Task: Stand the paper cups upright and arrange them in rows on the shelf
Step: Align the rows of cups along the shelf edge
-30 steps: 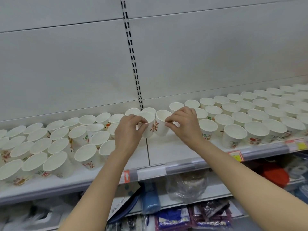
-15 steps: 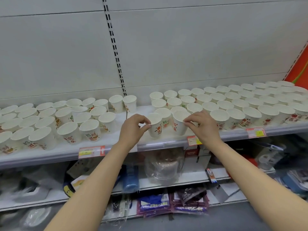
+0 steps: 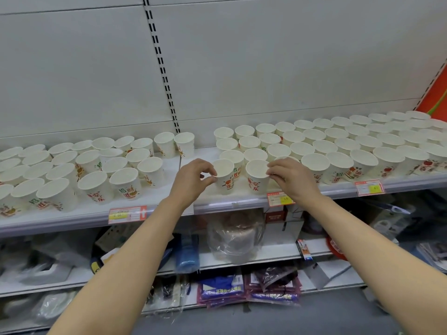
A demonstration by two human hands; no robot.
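Pinching front-edge cups: left hand cup | right hand cup

Dozens of paper cups, two hands.

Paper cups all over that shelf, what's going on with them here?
A person is lining up white paper cups on a shop shelf. The left hand pinches one upright cup at the front edge, and the right hand holds the cup beside it. To their right the cups stand in neat rows; the group on the left looks looser.
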